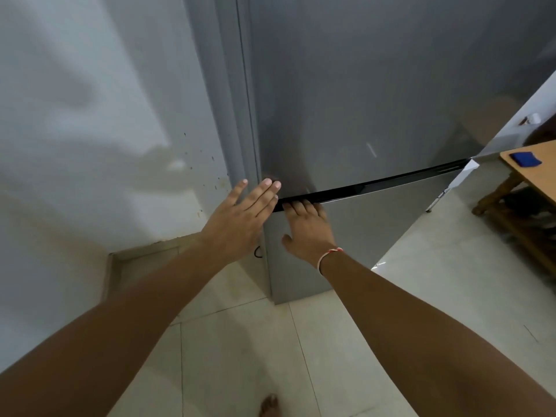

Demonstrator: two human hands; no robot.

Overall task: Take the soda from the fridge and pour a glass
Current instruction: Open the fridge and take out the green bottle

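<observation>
A tall grey fridge (376, 94) fills the middle of the head view, both of its doors closed, with a dark gap (376, 183) between the upper and lower door. My left hand (240, 215) lies flat with straight fingers against the fridge's left front corner, level with the gap. My right hand (307, 230) rests on the top of the lower door (370, 230), its fingertips hooked into the dark gap at the left end. A thread band is around that wrist. No soda and no glass are in view.
A white wall (90, 130) stands close on the left of the fridge. A wooden table (535, 173) with a blue cloth (525, 160) is at the right edge. Pale floor tiles (240, 356) lie below, with my bare toes at the bottom.
</observation>
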